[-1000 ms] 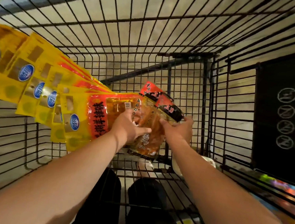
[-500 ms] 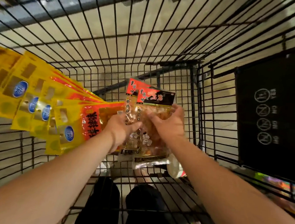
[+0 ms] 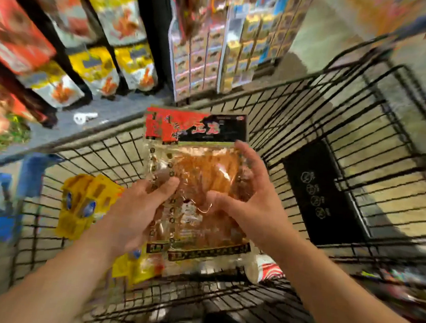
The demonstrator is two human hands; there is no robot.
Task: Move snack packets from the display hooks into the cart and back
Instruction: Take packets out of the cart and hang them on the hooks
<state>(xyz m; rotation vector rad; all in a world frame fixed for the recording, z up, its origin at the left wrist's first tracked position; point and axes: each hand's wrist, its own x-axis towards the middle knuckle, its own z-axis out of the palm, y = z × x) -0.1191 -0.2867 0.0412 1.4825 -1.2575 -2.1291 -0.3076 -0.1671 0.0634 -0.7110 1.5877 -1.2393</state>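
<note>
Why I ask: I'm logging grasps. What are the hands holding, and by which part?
The clear snack packets with red-and-black headers: the left hand pinches their left edge, the right hand grips their right side, thumb on the front.

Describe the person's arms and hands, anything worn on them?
Both are bare: no gloves on the left hand or right hand, no sleeves, watch or bands on the left forearm or right forearm as far as the view reaches. The picture is too blurred to rule out a ring.
</note>
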